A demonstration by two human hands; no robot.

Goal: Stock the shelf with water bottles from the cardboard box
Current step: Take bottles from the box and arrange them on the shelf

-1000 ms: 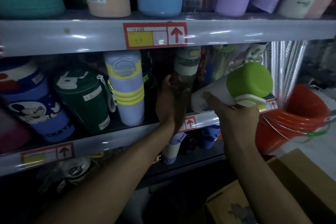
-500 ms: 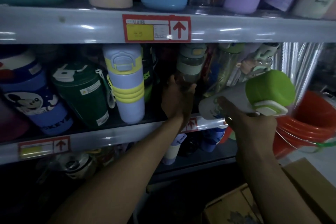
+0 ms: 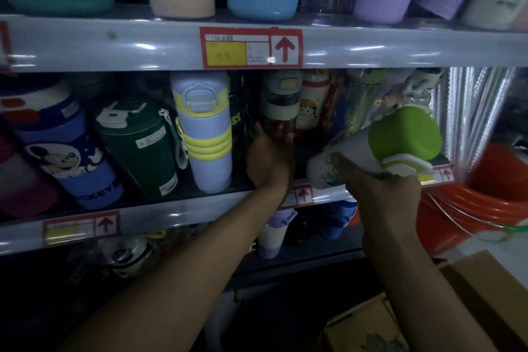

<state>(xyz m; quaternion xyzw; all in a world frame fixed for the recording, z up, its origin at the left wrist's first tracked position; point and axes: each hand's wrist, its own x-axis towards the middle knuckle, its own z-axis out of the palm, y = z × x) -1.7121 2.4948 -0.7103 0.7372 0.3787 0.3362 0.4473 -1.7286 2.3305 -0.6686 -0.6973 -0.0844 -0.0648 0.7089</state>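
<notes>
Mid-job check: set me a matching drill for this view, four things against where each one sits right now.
Things:
1. white plastic bottle with green cap
2. clear bottle with grey cap
3. lilac bottle with yellow bands
4. brown cardboard box

Places:
A. low at the right, below the shelves
B. gripped by the left hand on the middle shelf
C. standing on the middle shelf, no hand on it
D. tilted in the right hand, in front of the shelf

Pairs: 1-D, 2-B, 3-C, 4-A
</notes>
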